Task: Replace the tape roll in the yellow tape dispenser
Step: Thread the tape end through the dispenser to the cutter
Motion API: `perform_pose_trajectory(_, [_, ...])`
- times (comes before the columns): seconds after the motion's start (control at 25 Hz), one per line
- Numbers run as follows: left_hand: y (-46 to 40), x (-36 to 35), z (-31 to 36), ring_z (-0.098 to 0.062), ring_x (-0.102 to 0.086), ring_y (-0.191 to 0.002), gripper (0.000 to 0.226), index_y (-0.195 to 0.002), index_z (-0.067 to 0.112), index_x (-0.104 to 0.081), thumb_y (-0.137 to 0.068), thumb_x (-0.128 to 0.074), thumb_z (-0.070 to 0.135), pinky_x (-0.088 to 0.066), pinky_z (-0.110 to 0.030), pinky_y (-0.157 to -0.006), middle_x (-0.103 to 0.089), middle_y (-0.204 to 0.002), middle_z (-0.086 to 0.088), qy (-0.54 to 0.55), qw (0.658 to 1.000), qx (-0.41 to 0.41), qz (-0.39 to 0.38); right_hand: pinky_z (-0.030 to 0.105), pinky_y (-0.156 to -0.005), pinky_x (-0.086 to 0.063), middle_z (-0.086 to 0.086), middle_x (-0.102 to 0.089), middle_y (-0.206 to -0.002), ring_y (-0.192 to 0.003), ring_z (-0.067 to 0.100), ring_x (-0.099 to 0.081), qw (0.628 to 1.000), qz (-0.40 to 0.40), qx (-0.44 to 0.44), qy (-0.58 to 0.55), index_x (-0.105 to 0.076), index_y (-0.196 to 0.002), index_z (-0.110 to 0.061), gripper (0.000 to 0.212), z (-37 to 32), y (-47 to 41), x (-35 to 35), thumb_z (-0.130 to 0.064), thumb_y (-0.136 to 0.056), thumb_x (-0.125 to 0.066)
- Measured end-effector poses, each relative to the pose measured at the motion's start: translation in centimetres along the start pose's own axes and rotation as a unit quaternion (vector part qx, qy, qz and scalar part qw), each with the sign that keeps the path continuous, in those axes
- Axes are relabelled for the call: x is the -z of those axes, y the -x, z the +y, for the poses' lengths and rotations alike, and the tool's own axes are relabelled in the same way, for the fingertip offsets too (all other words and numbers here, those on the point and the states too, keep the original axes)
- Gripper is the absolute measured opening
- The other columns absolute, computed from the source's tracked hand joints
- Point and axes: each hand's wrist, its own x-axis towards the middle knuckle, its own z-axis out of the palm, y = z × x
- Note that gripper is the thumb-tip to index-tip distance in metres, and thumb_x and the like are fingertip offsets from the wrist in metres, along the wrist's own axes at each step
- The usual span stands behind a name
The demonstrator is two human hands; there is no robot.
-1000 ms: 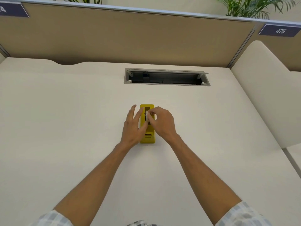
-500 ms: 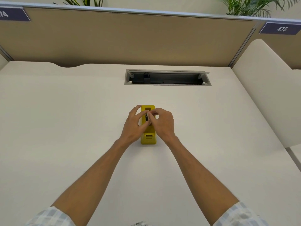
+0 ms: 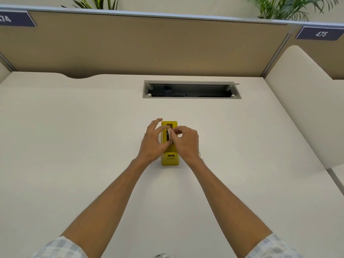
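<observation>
The right hand pinches the tape roll; the left hand, fingers gripping, steadies the dispenser. A crooked pull could jam the roll.

1 head cam, wide-angle, looks forward and down over the desk from above. Both forearms enter from bottom edge; hands mid-frame, arm's reach. Partition at top.

An office: numbered partition behind desk

A cream desk carries the yellow tape dispenser, seemingly standing mid-surface.
</observation>
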Motion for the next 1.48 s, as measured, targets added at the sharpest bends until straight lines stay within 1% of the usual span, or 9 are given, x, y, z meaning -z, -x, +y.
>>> perform_pose_trajectory(0.16, [-0.36, 0.16, -0.07, -0.018, -0.014, -0.148, 0.056, -0.137, 0.026, -0.050, -0.087, -0.058, 0.049, -0.028, -0.054, -0.114, -0.026, -0.158, 0.003, -0.035, 0.999, 0.020, -0.036, 0.029, -0.076, -0.055, -0.001, -0.075, -0.087, -0.079, 0.012, -0.067, 1.000, -0.001, -0.007, 0.000, -0.076, -0.094, -0.014, 0.021, -0.21, 0.15, 0.12, -0.030, -0.090, -0.062])
perform_pose_trajectory(0.24, [-0.29, 0.17, -0.13, -0.018, -0.015, -0.147, 0.051, -0.133, 0.026, -0.054, -0.087, -0.059, 0.048, -0.028, -0.052, -0.114, -0.027, -0.157, 0.003, -0.037, 0.999, 0.014, -0.034, 0.029, -0.075, -0.056, -0.001, -0.075, -0.086, -0.078, 0.012, -0.067, 1.000, -0.002, -0.008, 0.001, -0.076, -0.093, -0.014, 0.022, -0.19, 0.16, 0.18, -0.031, -0.090, -0.063])
perform_pose_trajectory(0.44, [-0.03, 0.22, 0.35, -0.018, -0.026, -0.143, 0.042, -0.124, 0.023, -0.061, -0.086, -0.061, 0.042, -0.030, -0.037, -0.110, -0.037, -0.152, 0.002, 0.000, 1.000, -0.007, 0.006, 0.031, -0.076, -0.056, -0.001, -0.075, -0.085, -0.076, 0.012, -0.067, 1.000, 0.000, -0.012, -0.001, -0.076, -0.093, -0.013, 0.024, -0.15, 0.10, 0.13, -0.033, -0.091, -0.062])
perform_pose_trajectory(0.6, [-0.35, 0.25, 0.29, -0.016, -0.019, -0.146, 0.047, -0.134, 0.020, -0.054, -0.093, -0.048, 0.043, -0.029, -0.046, -0.114, -0.032, -0.155, 0.003, -0.021, 0.999, 0.012, -0.033, 0.031, -0.076, -0.056, -0.001, -0.075, -0.085, -0.077, 0.012, -0.067, 1.000, 0.001, -0.014, -0.003, -0.076, -0.093, -0.014, 0.023, -0.14, 0.14, 0.09, -0.032, -0.091, -0.062])
perform_pose_trajectory(0.72, [-0.48, 0.21, -0.11, -0.017, -0.020, -0.145, 0.043, -0.130, 0.021, -0.057, -0.093, -0.053, 0.042, -0.031, -0.048, -0.113, -0.034, -0.153, 0.003, -0.023, 0.999, 0.006, -0.038, 0.030, -0.075, -0.057, 0.000, -0.075, -0.085, -0.077, 0.012, -0.067, 1.000, 0.000, -0.013, -0.003, -0.076, -0.094, -0.013, 0.025, -0.11, 0.11, 0.09, -0.034, -0.091, -0.062])
perform_pose_trajectory(0.88, [-0.09, 0.24, 0.13, -0.016, -0.031, -0.140, 0.036, -0.121, 0.023, -0.063, -0.087, -0.065, 0.034, -0.036, -0.038, -0.108, -0.043, -0.147, 0.002, -0.018, 0.999, -0.026, -0.007, 0.030, -0.075, -0.056, -0.001, -0.075, -0.084, -0.076, 0.012, -0.067, 1.000, 0.000, -0.013, -0.001, -0.076, -0.092, -0.013, 0.025, -0.01, 0.01, 0.05, -0.034, -0.090, -0.063])
perform_pose_trajectory(1.0, [-0.17, 0.29, 0.65, -0.015, -0.032, -0.139, 0.033, -0.119, 0.020, -0.063, -0.088, -0.063, 0.034, -0.036, -0.033, -0.105, -0.044, -0.146, 0.003, -0.026, 0.999, -0.036, 0.016, 0.030, -0.076, -0.056, -0.001, -0.075, -0.085, -0.077, 0.012, -0.067, 1.000, 0.000, -0.017, -0.002, -0.076, -0.093, -0.014, 0.025, 0.01, 0.13, -0.01, -0.035, -0.091, -0.063])
perform_pose_trajectory(1.16, [-0.67, 0.40, 0.66, -0.016, -0.016, -0.146, 0.047, -0.137, 0.019, -0.050, -0.094, -0.053, 0.038, -0.029, -0.044, -0.112, -0.031, -0.155, 0.002, -0.076, 0.996, -0.010, -0.046, 0.030, -0.076, -0.056, 0.000, -0.075, -0.085, -0.077, 0.013, -0.067, 1.000, 0.002, -0.012, 0.000, -0.076, -0.093, -0.014, 0.024, 0.00, 0.27, -0.02, -0.034, -0.091, -0.062])
perform_pose_trajectory(1.48, [-0.08, 0.06, 0.59, -0.018, -0.025, -0.143, 0.038, -0.126, 0.020, -0.060, -0.089, -0.063, 0.032, -0.031, -0.042, -0.112, -0.044, -0.148, -0.001, -0.053, 0.998, -0.036, -0.015, 0.030, -0.074, -0.056, 0.000, -0.075, -0.080, -0.074, 0.013, -0.067, 1.000, 0.005, -0.017, -0.012, -0.076, -0.088, -0.012, 0.024, 0.05, -0.04, -0.06, -0.031, -0.091, -0.062])
